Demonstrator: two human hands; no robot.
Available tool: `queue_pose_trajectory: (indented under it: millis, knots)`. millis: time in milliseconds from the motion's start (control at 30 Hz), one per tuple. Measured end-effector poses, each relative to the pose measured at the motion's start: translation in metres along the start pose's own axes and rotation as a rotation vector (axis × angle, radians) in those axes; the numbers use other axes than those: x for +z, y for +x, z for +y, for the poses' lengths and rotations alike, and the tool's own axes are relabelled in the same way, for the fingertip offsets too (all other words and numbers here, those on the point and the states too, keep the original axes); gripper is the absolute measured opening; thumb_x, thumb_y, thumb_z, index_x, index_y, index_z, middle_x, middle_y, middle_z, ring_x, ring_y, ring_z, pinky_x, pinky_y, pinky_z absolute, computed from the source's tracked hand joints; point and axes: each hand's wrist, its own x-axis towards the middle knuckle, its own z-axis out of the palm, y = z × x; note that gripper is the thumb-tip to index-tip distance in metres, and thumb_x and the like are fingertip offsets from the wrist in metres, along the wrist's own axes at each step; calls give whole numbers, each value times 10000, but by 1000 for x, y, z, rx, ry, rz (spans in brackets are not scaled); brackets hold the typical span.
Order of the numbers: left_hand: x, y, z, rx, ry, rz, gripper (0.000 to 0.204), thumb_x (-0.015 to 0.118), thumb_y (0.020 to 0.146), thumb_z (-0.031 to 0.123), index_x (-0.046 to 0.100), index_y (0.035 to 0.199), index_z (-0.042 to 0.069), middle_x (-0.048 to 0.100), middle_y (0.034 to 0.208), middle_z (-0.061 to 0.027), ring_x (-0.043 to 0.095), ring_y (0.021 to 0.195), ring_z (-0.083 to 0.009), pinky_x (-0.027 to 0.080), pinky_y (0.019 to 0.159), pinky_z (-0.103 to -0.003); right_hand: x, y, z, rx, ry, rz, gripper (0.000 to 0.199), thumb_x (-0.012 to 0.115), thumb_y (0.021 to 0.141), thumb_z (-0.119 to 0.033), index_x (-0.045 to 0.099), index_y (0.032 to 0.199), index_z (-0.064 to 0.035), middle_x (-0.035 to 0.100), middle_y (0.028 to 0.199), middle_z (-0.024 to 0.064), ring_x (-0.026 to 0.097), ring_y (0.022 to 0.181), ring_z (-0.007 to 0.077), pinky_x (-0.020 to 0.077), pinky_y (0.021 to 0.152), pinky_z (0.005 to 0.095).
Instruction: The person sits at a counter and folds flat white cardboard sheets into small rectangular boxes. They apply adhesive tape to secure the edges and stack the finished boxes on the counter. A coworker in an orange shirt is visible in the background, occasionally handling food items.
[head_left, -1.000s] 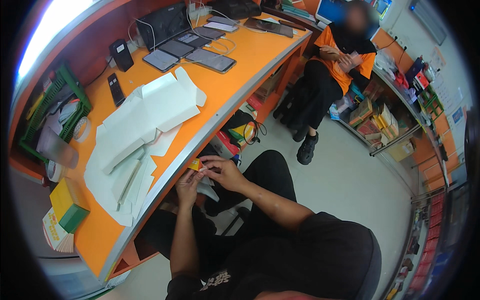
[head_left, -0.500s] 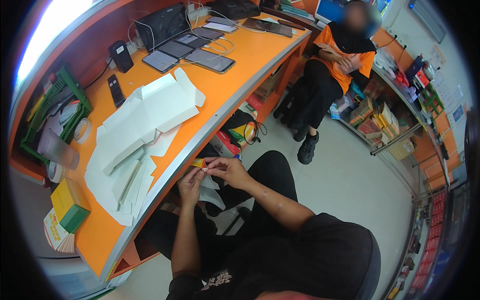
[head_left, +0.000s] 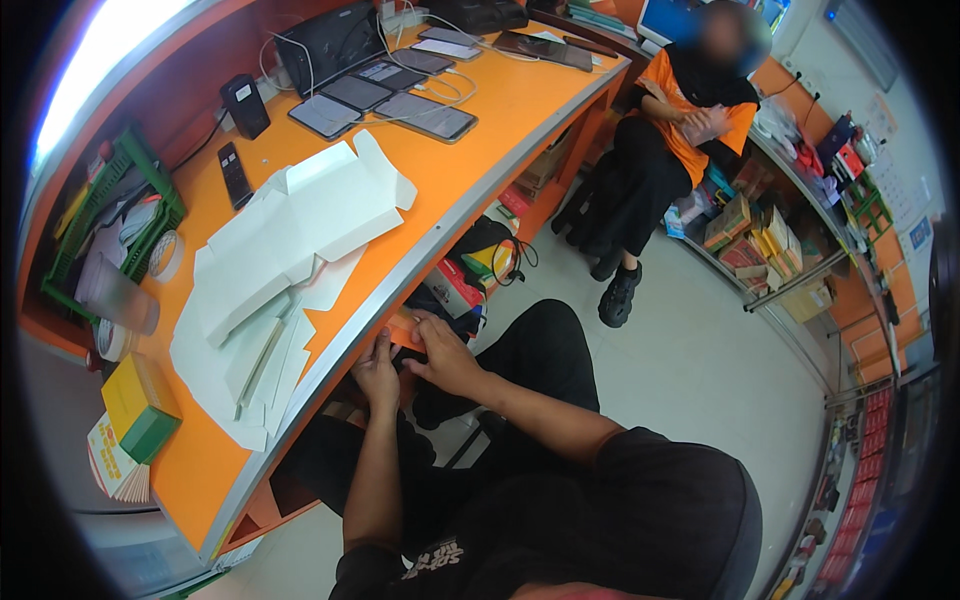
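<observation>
Just off the desk's front edge, over my lap, my two hands are close together on a small flat orange piece (head_left: 403, 330). My left hand (head_left: 377, 373) grips its near left side, thumb upward. Against its right side, my right hand (head_left: 446, 358) curls with bent fingers. The fingers cover much of the piece, so whether it is a card or a packet is unclear. On the desk beside them lie unfolded white cardboard sheets (head_left: 300, 230), partly stacked.
The orange desk (head_left: 490, 110) has a metal front edge. It holds several phones (head_left: 427, 115) with cables, a black remote (head_left: 234, 176), a green basket (head_left: 150, 180), a plastic cup (head_left: 122, 297) and a yellow-green box (head_left: 141, 408). Across the floor, a person (head_left: 690, 130) sits.
Both hands have shifted slightly, and the held piece now shows a plain orange face instead of yellow and red. The white sheet below my hands is no longer visible.
</observation>
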Motion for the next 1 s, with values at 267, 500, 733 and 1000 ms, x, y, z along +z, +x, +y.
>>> queue_pose_trajectory:
  millis: [267, 500, 733, 1000]
  knots:
    - [-11, 17, -20, 129, 349, -224, 352, 710, 917, 175, 596, 1202, 3, 664, 1073, -100, 650, 957, -181, 544, 766, -322, 30, -9, 49, 414, 570, 127, 253, 775, 861, -167, 550, 882, -52, 659, 943, 72, 618, 848, 149, 484, 779, 280]
    - [7, -15, -18, 386, 783, -504, 497, 802, 776, 251, 579, 1179, 63, 602, 1081, -119, 612, 1043, -290, 512, 873, -390, 25, -15, 61, 800, 925, 32, 155, 671, 945, -208, 590, 936, -77, 628, 899, 18, 579, 804, 100, 460, 595, 242]
    - [5, -16, -25, 534, 927, -433, 417, 795, 770, 258, 604, 1100, 88, 599, 1066, -98, 598, 1027, -313, 511, 822, -420, 20, -26, 62, 818, 916, 50, 126, 650, 952, -192, 607, 960, -73, 623, 873, 7, 571, 764, 83, 463, 600, 232]
    - [-1, -14, -11, 504, 960, -515, 476, 792, 743, 293, 626, 1143, 95, 618, 1103, -95, 612, 1064, -309, 515, 876, -415, 14, -21, 62, 887, 961, 45, 109, 655, 952, -191, 585, 924, -113, 579, 775, -29, 517, 653, 58, 392, 575, 215]
